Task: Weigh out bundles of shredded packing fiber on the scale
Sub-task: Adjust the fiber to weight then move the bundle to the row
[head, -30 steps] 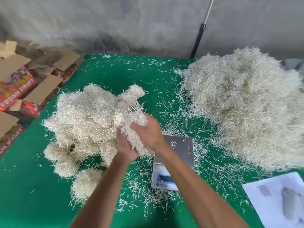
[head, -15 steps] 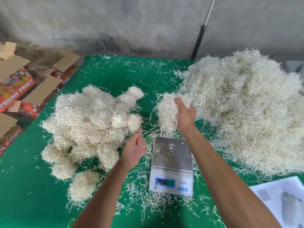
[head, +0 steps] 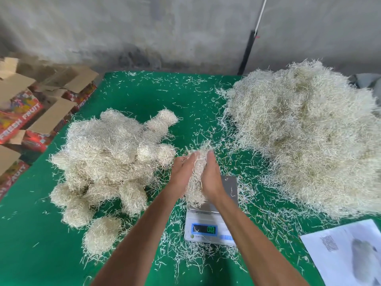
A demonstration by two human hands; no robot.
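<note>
Palms face each other over the scale: the left hand [head: 182, 172] and the right hand [head: 210, 175] press a pale, loose wad of shredded fiber [head: 196, 178] between them, fingers fairly straight and pointing away from the body, shaping it into a roll. The wad hangs just above the steel pan of the small white digital scale [head: 227, 184]; I cannot tell whether its lower end touches the pan. The green-lit display [head: 204, 229] appears to read zero, so nothing seems to weigh on it yet.

Left of the hands lies the heap of rolled, finished fiber bundles [head: 107, 162]; right of them the big mound of loose, unsorted shredded fiber [head: 309, 137]. Both rest on the green cloth-covered table [head: 31, 244], strewn with stray strands. A printed white sheet [head: 348, 250] lies at the near right corner, and red fruit cartons [head: 24, 116] stand off the left edge.

My judgement: the step in hand is forming one portion before weighing. The next move calls for setting it down centred on the pan, letting go fully, then reading the display.
</note>
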